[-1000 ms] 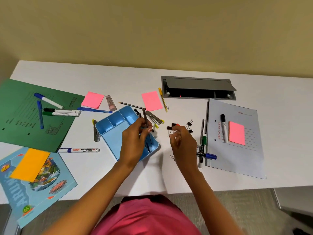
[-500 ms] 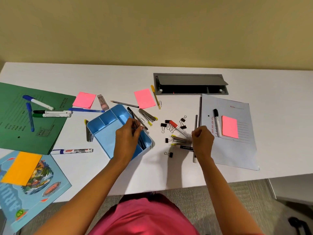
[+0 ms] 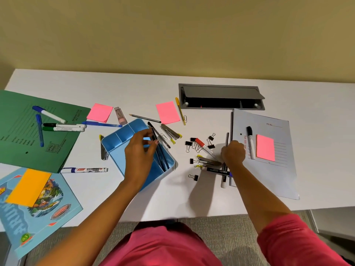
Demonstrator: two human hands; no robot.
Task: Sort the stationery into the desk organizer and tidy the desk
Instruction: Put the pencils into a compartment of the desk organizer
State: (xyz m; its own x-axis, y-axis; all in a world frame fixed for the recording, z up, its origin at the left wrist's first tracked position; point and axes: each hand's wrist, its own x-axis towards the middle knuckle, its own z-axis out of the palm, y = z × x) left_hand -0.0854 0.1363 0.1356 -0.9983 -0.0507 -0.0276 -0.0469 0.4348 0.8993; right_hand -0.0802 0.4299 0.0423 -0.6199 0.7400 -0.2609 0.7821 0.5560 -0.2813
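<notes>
The blue desk organizer lies at the desk's centre-left, with dark pens in its long right compartment. My left hand hovers over it, and its fingertips pinch a black pen at that compartment's far end. My right hand is curled round a thin grey pen beside the white file. Black binder clips, a red-capped pen, a black marker and small staplers lie between my hands.
A green folder with several markers is at the left, with a blue book under an orange note below it. Pink sticky notes, an eraser, a whiteboard marker and a grey cable hatch are further out.
My right hand left the binder clips and moved right to the pens by the white file. My left hand brought the black pen down into the organizer's right compartment.
</notes>
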